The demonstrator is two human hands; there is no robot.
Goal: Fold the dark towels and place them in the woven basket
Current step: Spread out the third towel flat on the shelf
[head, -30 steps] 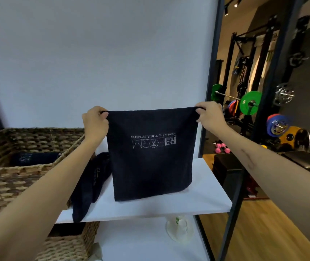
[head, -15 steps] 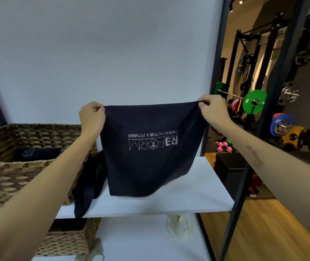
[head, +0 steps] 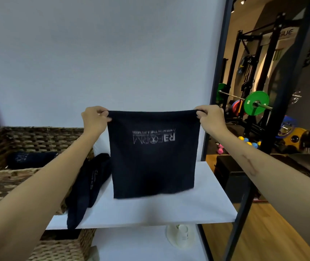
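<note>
A dark towel point(head: 153, 166) with a mirrored grey logo hangs flat in front of me above the white shelf point(head: 159, 210). My left hand point(head: 94, 117) pinches its top left corner and my right hand point(head: 209, 116) pinches its top right corner. The towel's lower edge hangs just over the shelf. Another dark towel point(head: 88, 187) lies crumpled on the shelf, drooping over the front edge beside the woven basket point(head: 3, 178). Inside the basket lies a rolled dark towel point(head: 30, 159).
A black shelf post point(head: 216, 91) stands right of the towel. A second woven basket point(head: 62, 247) and a white cup-like object point(head: 181, 236) sit on the lower shelf. Behind the frame on the right are a weight rack, barbell plates and dumbbells.
Both hands have drawn the towel's top edge level and taut; it now hangs flat and square. The view has tilted slightly.
</note>
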